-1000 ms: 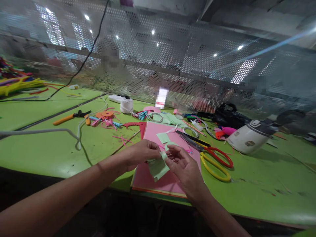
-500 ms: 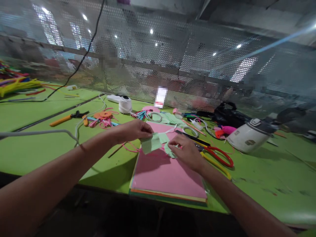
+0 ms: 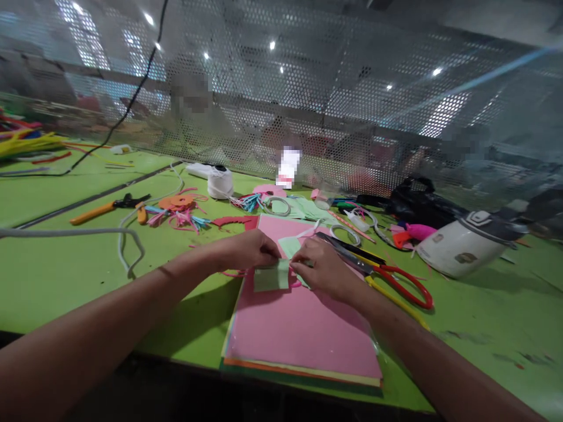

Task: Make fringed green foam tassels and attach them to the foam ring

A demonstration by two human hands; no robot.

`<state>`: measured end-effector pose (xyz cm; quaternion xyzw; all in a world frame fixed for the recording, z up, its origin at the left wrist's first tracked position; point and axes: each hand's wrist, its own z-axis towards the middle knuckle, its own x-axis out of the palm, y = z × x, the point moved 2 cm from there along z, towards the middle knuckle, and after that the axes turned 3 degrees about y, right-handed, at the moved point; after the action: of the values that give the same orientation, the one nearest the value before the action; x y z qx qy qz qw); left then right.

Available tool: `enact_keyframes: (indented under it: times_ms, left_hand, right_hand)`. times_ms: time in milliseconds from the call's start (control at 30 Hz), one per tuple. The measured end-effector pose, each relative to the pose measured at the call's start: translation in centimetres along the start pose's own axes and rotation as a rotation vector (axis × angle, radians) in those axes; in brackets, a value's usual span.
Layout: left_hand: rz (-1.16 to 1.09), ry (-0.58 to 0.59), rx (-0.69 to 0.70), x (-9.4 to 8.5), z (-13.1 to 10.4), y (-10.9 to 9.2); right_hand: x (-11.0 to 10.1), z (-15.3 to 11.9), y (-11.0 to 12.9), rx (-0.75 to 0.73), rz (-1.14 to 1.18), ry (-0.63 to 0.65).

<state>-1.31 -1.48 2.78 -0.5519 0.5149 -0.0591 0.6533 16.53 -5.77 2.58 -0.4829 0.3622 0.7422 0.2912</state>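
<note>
A light green paper piece hangs between my two hands, just above a stack of coloured paper sheets with pink on top. Pinching its upper left edge is my left hand. My right hand closes its thumb and fingers on the same piece's right corner. Another pale green paper lies behind my fingers on the stack. A bit of pink string shows below my right fingertips; the rest of it is hidden. Scissors with red handles lie right of my right hand.
Wire cutters with orange handles, a thread spool and pink and blue tassels lie at left. A white kettle-like container stands at right. Green paper pieces lie at the back before a perforated metal screen.
The green paper has come down and turned flatter toward me. My left hand has moved slightly lower and nearer to my right hand. The camera view has shifted a little.
</note>
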Motion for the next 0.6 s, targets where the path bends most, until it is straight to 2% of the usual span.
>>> enact_keyframes:
  times_ms: [167,367,467,600]
  left_hand:
    - [-0.094,0.034,-0.013,-0.5,-0.9,1.0]
    - [-0.119,0.045,0.022,-0.9,-1.0,1.1]
    - [-0.150,0.011,-0.003,-1.3,-0.9,1.2]
    - [-0.299,0.003,0.001,-1.8,-1.2,0.9]
  right_hand:
    - [0.2,1.6,0.3,-0.075,-0.057,0.117]
    - [0.7,3.2,1.1,-0.189,-0.099,0.239]
    - [1.0,3.5,1.1,-0.200,-0.036,0.247]
    - [1.0,3.7,0.7,-0.105,0.133,0.180]
